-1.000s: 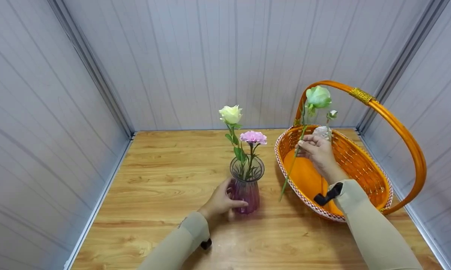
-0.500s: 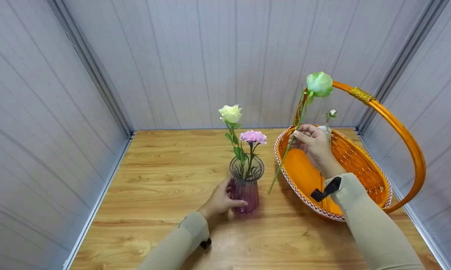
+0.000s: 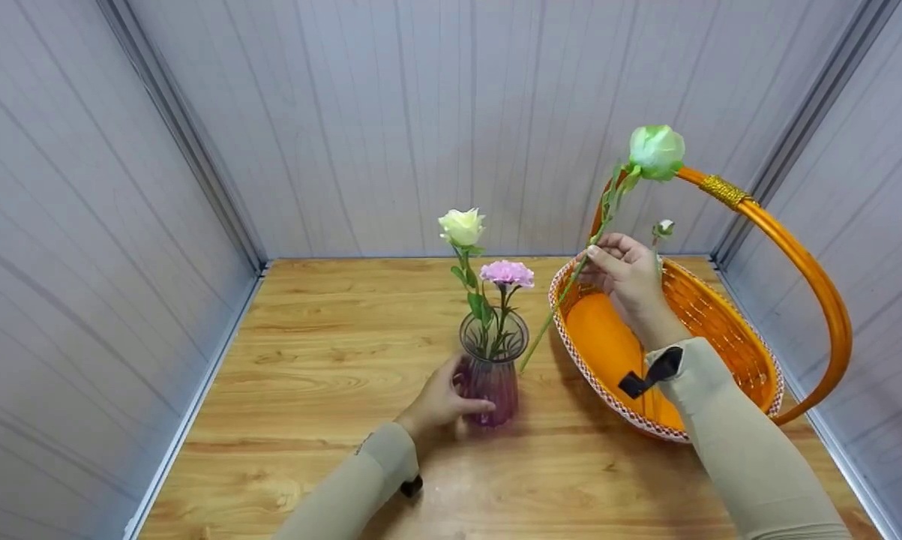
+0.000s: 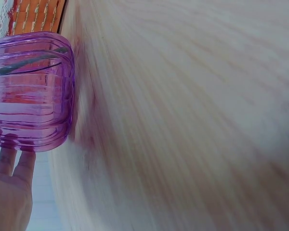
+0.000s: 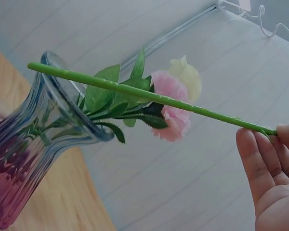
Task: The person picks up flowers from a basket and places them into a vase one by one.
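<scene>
The left hand (image 3: 439, 403) curls round the body of a ribbed, clear-to-purple glass vase (image 3: 495, 390). Above this hand, a cream rose (image 3: 462, 228) and a frilled pink carnation (image 3: 507, 274) stand in the vase. The right hand (image 3: 634, 281) pinches the stem of a large pale green rose (image 3: 657, 152) between thumb and fingertips. The bloom is above the hand; the stem slopes down leftward, its lower end outside the vase. Below the right hand is an orange woven basket (image 3: 602, 384).
</scene>
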A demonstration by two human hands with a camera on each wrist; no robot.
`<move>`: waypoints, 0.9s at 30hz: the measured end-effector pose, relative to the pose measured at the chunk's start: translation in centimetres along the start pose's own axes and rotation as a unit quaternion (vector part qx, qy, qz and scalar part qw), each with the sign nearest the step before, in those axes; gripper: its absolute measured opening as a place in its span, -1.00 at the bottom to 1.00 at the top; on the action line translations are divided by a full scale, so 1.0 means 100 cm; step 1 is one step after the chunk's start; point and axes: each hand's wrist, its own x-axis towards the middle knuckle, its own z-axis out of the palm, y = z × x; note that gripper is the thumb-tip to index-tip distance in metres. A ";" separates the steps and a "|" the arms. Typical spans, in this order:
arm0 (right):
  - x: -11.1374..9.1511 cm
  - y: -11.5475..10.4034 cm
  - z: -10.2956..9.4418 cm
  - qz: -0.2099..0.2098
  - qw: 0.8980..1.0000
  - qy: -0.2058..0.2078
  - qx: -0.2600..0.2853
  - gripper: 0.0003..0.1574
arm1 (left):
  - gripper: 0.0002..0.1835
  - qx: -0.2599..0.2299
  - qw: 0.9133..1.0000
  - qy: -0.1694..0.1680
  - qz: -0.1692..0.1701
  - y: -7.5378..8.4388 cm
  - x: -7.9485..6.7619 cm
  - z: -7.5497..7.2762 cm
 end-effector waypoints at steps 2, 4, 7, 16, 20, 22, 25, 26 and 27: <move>0.000 -0.001 0.002 -0.008 1.000 0.000 0.005 -0.77 | 0.10 -0.003 1.000 0.000 0.000 0.000 0.000 0.000; -0.001 -0.002 0.005 -0.015 1.000 0.001 0.006 -0.78 | 0.10 -0.005 1.000 0.000 0.002 -0.001 0.001 0.001; -0.001 -0.002 0.007 -0.023 1.000 0.006 0.000 -0.78 | 0.08 -0.009 1.000 -0.003 0.005 -0.001 0.001 0.001; -0.001 -0.002 0.012 -0.035 0.999 0.004 0.003 -0.81 | 0.06 -0.006 1.000 -0.006 0.012 -0.001 0.002 0.000; -0.003 0.002 0.014 -0.042 0.999 -0.005 -0.014 -0.78 | 0.09 0.000 1.000 -0.006 0.015 -0.001 0.001 -0.001; -0.004 0.005 0.015 -0.041 0.999 -0.012 -0.021 -0.76 | 0.11 0.004 1.000 -0.007 0.014 0.000 0.001 -0.001; -0.007 0.010 0.017 -0.034 0.999 -0.024 -0.033 -0.75 | 0.12 0.005 1.000 -0.006 0.013 0.000 0.001 -0.001; -0.008 0.012 0.018 -0.031 0.998 -0.027 -0.037 -0.75 | 0.13 0.004 1.000 -0.007 0.011 0.000 0.000 -0.001; -0.009 0.014 0.018 -0.028 0.998 -0.031 -0.041 -0.75 | 0.13 0.005 1.000 -0.006 0.010 0.000 0.000 -0.001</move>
